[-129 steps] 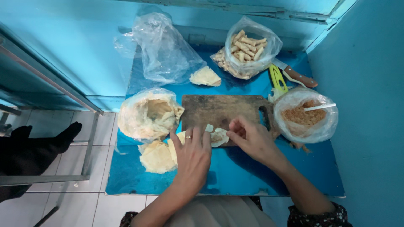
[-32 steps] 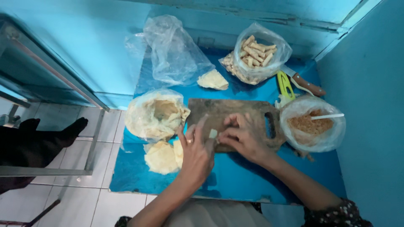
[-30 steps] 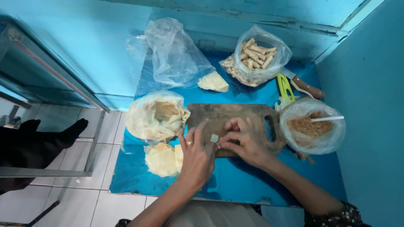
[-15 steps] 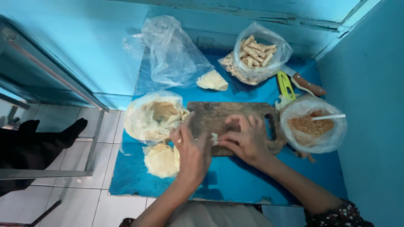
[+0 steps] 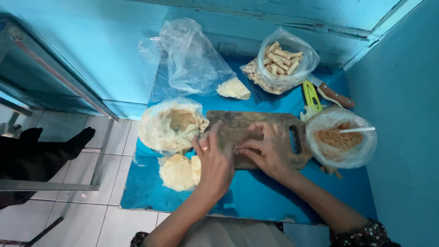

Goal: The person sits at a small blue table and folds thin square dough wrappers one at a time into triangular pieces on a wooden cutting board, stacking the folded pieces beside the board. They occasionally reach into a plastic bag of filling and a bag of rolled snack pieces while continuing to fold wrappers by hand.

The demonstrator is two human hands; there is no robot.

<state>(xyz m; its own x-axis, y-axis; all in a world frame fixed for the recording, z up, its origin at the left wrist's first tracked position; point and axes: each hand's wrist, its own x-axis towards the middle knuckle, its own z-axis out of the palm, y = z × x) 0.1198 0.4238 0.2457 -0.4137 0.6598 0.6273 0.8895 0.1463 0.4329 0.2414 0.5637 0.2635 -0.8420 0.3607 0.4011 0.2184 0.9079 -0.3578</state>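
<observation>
Blue counter (image 5: 256,201) is crowded; my left hand (image 5: 215,162) and right hand (image 5: 267,153) press, fingers together, on a wrapper hidden beneath them on the cutting board (image 5: 238,126). Pressing too hard could tear it, I reckon.

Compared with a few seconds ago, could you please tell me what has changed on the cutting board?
Both hands have closed in over the middle of the cutting board: the left hand and right hand now lie fingertip to fingertip, covering the small pale piece that showed between them earlier. Whether they grip it cannot be told. The bag of rolls, the filling bowl and the wrapper stack stayed put.
</observation>
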